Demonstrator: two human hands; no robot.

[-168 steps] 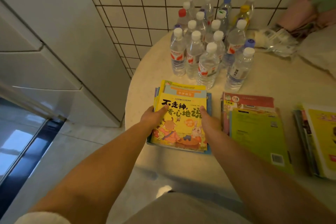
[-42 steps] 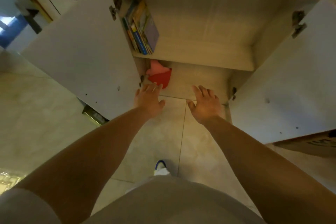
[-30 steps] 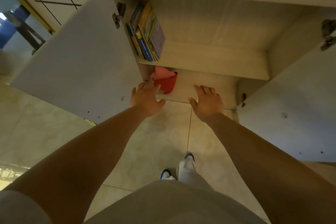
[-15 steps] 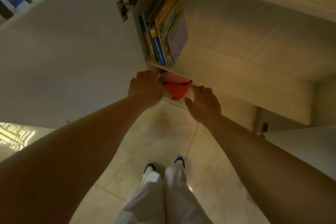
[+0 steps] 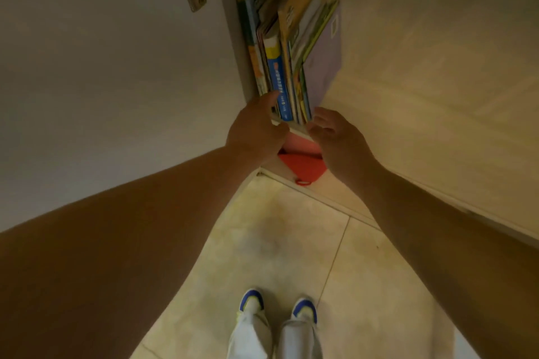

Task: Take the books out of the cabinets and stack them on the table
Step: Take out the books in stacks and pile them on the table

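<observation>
- Pale cabinet shelf [image 5: 408, 114] fills the frame's upper right; books [image 5: 291, 46] stand upright at upper centre, spines down-frame.
- Left hand [image 5: 255, 131] touches the spines, fingers extended; right hand [image 5: 338, 137] relaxed, just beside.

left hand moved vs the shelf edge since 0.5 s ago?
Yes. The left hand has gone up from below the shelf edge to the books, its fingers now at the lower spines. No grip yet.
</observation>
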